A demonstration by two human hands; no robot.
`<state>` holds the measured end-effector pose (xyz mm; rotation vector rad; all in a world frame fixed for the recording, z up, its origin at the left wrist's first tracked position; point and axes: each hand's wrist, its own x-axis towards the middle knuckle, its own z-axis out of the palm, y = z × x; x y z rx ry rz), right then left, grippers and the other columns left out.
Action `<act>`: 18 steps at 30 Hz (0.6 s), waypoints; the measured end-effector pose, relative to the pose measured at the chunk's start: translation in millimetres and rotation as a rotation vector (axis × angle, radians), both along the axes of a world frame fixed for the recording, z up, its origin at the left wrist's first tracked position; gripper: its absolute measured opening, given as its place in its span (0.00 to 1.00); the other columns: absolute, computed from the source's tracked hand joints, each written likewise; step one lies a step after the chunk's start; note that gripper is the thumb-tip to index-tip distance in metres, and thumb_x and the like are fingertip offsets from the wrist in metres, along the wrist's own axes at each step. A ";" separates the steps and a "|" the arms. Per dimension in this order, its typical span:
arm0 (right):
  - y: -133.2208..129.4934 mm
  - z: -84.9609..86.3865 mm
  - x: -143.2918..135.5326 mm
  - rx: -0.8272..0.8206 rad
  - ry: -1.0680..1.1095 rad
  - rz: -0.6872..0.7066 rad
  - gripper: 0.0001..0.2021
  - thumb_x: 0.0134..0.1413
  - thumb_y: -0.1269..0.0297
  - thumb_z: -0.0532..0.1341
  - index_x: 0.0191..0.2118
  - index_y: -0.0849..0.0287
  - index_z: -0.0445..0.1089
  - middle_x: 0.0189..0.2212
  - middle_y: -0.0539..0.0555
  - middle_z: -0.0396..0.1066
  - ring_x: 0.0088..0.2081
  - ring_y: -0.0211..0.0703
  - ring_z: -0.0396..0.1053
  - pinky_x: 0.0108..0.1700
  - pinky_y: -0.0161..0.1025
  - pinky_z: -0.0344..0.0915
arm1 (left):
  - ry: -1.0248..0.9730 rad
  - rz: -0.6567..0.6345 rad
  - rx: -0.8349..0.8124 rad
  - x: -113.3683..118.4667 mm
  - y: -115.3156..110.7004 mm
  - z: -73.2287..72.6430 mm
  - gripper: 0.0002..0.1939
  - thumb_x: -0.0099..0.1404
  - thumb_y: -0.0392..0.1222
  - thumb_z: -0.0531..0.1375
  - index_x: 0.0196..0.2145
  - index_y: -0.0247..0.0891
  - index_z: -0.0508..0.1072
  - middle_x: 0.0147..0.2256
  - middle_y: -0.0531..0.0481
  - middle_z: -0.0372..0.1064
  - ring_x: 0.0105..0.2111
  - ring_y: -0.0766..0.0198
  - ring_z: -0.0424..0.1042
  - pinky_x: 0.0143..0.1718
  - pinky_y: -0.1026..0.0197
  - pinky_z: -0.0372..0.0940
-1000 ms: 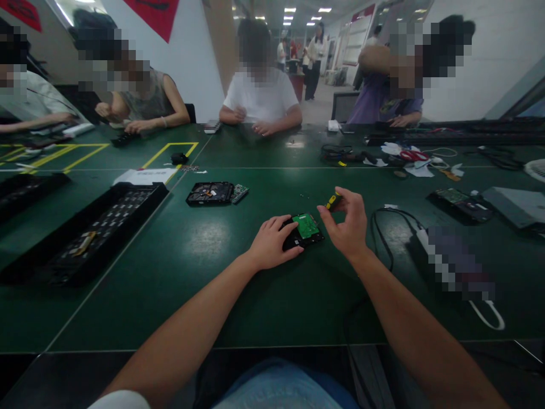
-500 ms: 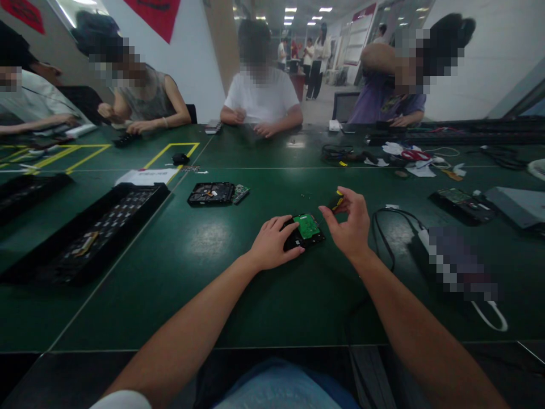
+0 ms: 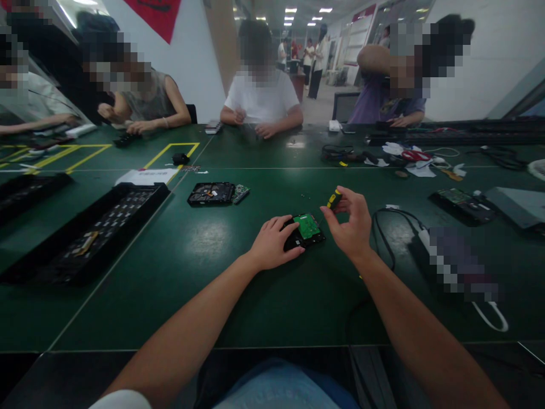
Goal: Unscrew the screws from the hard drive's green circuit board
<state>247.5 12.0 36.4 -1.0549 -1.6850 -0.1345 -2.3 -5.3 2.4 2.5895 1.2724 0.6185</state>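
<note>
A black hard drive (image 3: 315, 240) with a green circuit board (image 3: 307, 226) on its upper face lies flat on the table. My left hand (image 3: 275, 241) grips it from the left, thumb along the near edge and fingers over the far side, partly hiding it. Just right of the drive, my right hand (image 3: 351, 221) pinches a screwdriver (image 3: 334, 198) with a yellow and black handle between thumb and fingers. The handle leans up and to the right; its thin shaft seems to point down at the drive's right edge, but the tip is too small to make out.
Another hard drive (image 3: 210, 193) with a loose circuit board (image 3: 240, 194) lies to the left. Beyond is a long black tray (image 3: 140, 207). On the right are a cable (image 3: 389, 211), a third drive (image 3: 462, 204) and a grey box (image 3: 517, 205). Several people sit across the table.
The screwdriver handle has turned in my right fingers, so more of its yellow shows. My left hand and the hard drive stay where they were.
</note>
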 end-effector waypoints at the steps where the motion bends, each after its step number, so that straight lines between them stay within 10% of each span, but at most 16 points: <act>1: 0.0 -0.5 -0.4 -0.009 0.006 0.006 0.29 0.64 0.59 0.67 0.67 0.48 0.62 0.52 0.58 0.72 0.38 0.46 0.75 0.40 0.50 0.82 | 0.001 -0.001 0.000 -0.1 -0.1 0.0 0.38 0.69 0.64 0.63 0.70 0.44 0.65 0.70 0.39 0.58 0.69 0.40 0.58 0.69 0.35 0.58; 18: -0.6 -1.5 -1.7 -0.014 0.008 0.021 0.31 0.65 0.63 0.65 0.71 0.46 0.58 0.55 0.59 0.69 0.41 0.48 0.75 0.42 0.51 0.80 | 0.012 -0.001 0.001 -0.1 -1.2 2.5 0.38 0.70 0.64 0.63 0.69 0.42 0.66 0.70 0.37 0.59 0.69 0.39 0.59 0.68 0.34 0.58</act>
